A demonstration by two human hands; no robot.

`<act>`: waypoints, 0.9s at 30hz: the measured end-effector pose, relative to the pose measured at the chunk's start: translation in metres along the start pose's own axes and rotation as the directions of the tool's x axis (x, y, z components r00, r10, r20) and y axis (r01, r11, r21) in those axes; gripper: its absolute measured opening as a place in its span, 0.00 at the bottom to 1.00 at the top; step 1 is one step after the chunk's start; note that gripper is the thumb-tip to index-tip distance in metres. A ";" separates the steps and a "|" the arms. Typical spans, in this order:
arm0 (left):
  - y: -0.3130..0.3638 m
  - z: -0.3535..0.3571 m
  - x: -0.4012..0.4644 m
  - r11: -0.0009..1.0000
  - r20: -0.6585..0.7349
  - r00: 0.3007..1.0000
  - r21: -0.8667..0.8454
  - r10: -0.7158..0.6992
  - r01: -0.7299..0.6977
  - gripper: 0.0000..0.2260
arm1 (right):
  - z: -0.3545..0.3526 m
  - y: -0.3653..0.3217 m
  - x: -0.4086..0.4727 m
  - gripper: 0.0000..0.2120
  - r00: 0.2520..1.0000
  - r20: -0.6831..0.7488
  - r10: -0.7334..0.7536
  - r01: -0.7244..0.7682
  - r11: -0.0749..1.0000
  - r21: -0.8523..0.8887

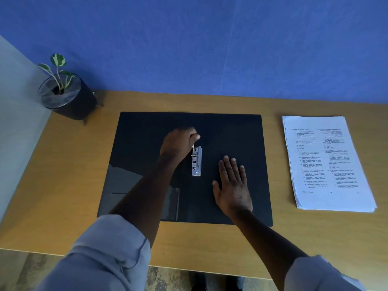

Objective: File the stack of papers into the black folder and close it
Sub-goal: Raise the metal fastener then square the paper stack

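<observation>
Head view: left hand (178, 143) pinching clip lever (193, 147), fingertips hidden; right hand (232, 183) flat on black folder (235, 133).

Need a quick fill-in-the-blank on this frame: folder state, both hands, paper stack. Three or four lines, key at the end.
1. The black folder lies ____ on the desk.
2. The left hand grips the lever of the metal ____ at the folder's spine.
3. The right hand rests ____ on the folder's right half, fingers spread.
4. The stack of papers sits on the desk to the ____ of the folder.

Missing words: open; clip; flat; right
</observation>
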State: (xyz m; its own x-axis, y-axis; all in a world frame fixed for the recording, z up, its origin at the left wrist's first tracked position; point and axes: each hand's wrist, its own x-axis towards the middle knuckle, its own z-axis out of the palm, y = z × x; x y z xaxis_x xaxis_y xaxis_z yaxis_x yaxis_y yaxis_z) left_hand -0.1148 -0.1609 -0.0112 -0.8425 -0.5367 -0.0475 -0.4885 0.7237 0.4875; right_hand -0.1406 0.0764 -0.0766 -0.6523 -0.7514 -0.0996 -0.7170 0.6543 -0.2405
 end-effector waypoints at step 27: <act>-0.008 0.047 -0.117 0.974 0.071 0.986 0.179 -0.151 0.136 0.28 | -0.005 0.000 0.001 0.33 0.998 0.050 -0.039 0.039 0.999 0.014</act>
State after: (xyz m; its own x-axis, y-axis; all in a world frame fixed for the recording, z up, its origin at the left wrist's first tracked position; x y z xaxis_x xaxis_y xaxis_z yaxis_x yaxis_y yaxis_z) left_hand -0.0228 -0.0835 -0.0506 -0.7732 -0.6073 -0.1827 -0.6314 0.7099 0.3122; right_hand -0.1427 0.0757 -0.0721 -0.6103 -0.7800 -0.1384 -0.7383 0.6234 -0.2576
